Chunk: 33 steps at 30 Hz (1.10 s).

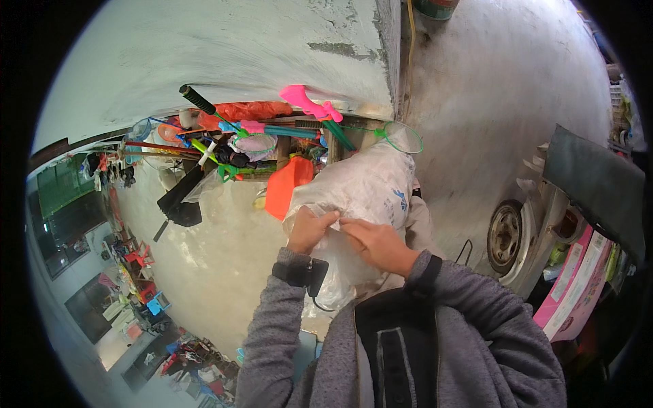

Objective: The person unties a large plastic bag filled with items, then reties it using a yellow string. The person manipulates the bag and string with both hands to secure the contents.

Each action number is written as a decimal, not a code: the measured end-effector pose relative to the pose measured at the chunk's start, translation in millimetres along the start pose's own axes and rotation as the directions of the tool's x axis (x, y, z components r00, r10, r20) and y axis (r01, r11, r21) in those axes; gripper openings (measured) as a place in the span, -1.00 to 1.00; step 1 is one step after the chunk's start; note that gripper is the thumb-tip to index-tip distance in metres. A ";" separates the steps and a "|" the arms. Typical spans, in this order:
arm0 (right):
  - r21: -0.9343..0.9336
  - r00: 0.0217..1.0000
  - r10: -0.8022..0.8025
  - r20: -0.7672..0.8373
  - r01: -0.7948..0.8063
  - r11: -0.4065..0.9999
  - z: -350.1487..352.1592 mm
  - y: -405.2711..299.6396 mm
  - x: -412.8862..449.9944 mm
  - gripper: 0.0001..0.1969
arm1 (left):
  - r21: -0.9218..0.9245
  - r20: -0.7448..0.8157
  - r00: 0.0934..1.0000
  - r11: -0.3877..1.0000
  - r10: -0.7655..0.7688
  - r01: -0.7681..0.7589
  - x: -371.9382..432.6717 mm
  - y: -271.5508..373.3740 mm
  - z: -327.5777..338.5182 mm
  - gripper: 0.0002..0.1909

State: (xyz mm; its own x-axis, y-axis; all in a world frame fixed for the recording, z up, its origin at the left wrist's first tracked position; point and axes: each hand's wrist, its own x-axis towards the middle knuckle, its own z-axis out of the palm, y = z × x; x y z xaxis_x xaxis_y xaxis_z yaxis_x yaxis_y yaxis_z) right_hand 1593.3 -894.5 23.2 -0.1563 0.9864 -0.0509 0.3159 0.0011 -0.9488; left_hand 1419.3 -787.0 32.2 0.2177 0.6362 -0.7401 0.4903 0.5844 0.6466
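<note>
A large, bulging, whitish plastic bag [359, 178] with blue printing lies before me, its contents hidden by cloudy film. My left hand [308, 230] grips the gathered plastic on the near side, thumb pointing right. Close beside it, my right hand [376, 244] pinches the same film between thumb and fingers. Loose clear plastic hangs below both hands towards my body. An orange-red sheet-like object [288, 186] shows at the left of the bag. The green-rimmed head of a racket [404, 137] overlaps the bag's far end.
Toys, rackets and a pink toy piece [308, 102] crowd a wooden rack by the wall. A folded black umbrella [184, 199] leans out over the concrete floor [219, 270]. At right stand a small wheel [505, 236], a dark flap [594, 188] and a pink box [579, 285].
</note>
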 end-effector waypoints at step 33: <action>0.186 0.972 0.080 -0.219 -0.039 0.982 -12.7 33.5 36.7 -0.94 | 0.166 -0.044 0.998 0.984 -0.050 0.057 6.8 3.6 -7.1 -0.81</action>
State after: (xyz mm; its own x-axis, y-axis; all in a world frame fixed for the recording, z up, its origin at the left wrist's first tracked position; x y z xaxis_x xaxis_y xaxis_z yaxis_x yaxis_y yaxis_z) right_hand 1610.0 -856.1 -6.5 0.0787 0.9953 -0.0570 0.1421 -0.0678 -0.9875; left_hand 1416.6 -777.0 30.8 0.1555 0.6279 -0.7626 0.6351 0.5278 0.5640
